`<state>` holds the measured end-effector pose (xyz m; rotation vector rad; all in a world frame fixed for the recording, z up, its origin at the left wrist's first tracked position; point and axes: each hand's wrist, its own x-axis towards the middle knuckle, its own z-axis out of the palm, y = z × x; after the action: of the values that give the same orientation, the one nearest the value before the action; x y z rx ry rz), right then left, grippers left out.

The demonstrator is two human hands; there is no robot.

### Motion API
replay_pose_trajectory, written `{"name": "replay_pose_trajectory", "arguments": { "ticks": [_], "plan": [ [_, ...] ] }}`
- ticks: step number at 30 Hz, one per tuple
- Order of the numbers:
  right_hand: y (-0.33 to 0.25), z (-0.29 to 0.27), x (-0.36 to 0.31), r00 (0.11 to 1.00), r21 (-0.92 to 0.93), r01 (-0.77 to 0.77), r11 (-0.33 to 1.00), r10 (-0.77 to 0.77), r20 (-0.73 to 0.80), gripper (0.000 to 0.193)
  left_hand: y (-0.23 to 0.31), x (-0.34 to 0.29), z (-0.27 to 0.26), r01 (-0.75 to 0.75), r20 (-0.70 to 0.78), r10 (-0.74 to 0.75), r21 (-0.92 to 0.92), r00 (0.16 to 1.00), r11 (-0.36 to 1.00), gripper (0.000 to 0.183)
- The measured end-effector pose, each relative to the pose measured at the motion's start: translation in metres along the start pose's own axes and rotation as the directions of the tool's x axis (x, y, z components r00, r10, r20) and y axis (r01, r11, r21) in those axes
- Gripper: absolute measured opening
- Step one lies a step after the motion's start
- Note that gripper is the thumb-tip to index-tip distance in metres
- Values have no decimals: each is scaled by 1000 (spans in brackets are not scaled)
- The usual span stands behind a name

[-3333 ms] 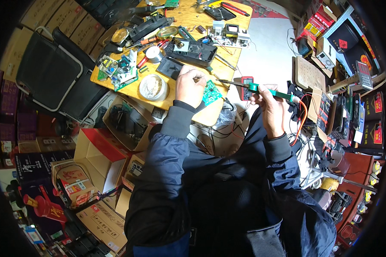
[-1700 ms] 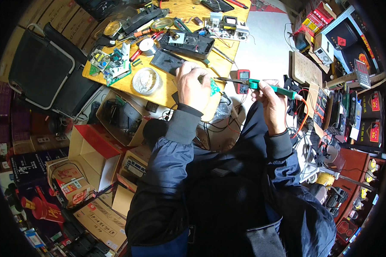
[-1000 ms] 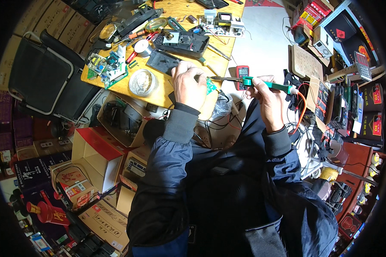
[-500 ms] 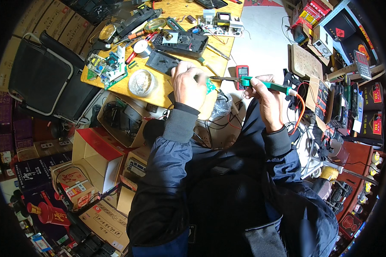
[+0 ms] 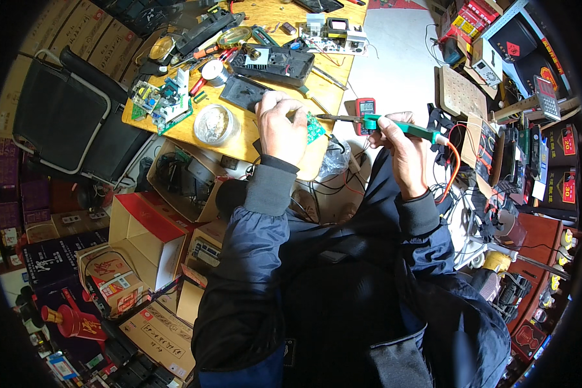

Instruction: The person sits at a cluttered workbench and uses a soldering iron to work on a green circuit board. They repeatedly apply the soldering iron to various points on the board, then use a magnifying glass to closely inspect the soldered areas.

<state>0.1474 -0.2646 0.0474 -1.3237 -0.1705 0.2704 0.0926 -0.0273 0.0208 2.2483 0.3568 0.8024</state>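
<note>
My right hand (image 5: 407,155) is closed around the green handle of a soldering iron (image 5: 415,131), which has an orange-red cord. Its dark barrel points left, with the tip close to the upper edge of a small green circuit board (image 5: 315,130). Over the table's front corner, my left hand (image 5: 281,132) is closed on that board, and its fingers hide part of it. Beyond the left hand lies a dark shallow plastic tray (image 5: 244,92). To its left stands a round tub (image 5: 215,125) with pale contents.
On the wooden table (image 5: 249,147) are a solder spool (image 5: 214,72), a populated circuit board (image 5: 168,103), a black casing (image 5: 278,64) and several tools. A red multimeter (image 5: 365,110) stands beyond the iron. Open cardboard boxes (image 5: 168,252) and a black chair (image 5: 64,123) are on the left.
My left hand has shifted slightly left and turned, and more of the green circuit board shows beside it. My right hand and the soldering iron look almost unmoved.
</note>
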Motion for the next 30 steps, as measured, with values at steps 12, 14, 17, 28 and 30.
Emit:
{"name": "replay_pose_trajectory", "arguments": {
  "ticks": [12, 14, 17, 28, 30],
  "plan": [
    [0, 0, 0, 1000, 17, 5, 1000, -5, 4, 15, -9, -1, 2, 15, -8, -15, -80, 1000, 997, 8],
    [1, 0, -1, 1000, 25, 6, 1000, -6, 2, 15, -9, -1, 3, 22, -9, -23, -83, 1000, 996, 9],
    [2, -1, 0, 1000, 54, -27, 998, 27, 0, 15, -10, -1, 3, 24, -13, -26, -90, 1000, 996, 9],
    [4, -6, 4, 999, 38, 25, 999, -24, -44, 19, -10, -3, 2, 67, -12, -69, -108, 998, 992, 8],
    [3, -7, 4, 999, 31, 19, 999, -18, -51, 19, -9, -3, 2, 77, -16, -80, -144, 997, 987, 8]
  ]
}}
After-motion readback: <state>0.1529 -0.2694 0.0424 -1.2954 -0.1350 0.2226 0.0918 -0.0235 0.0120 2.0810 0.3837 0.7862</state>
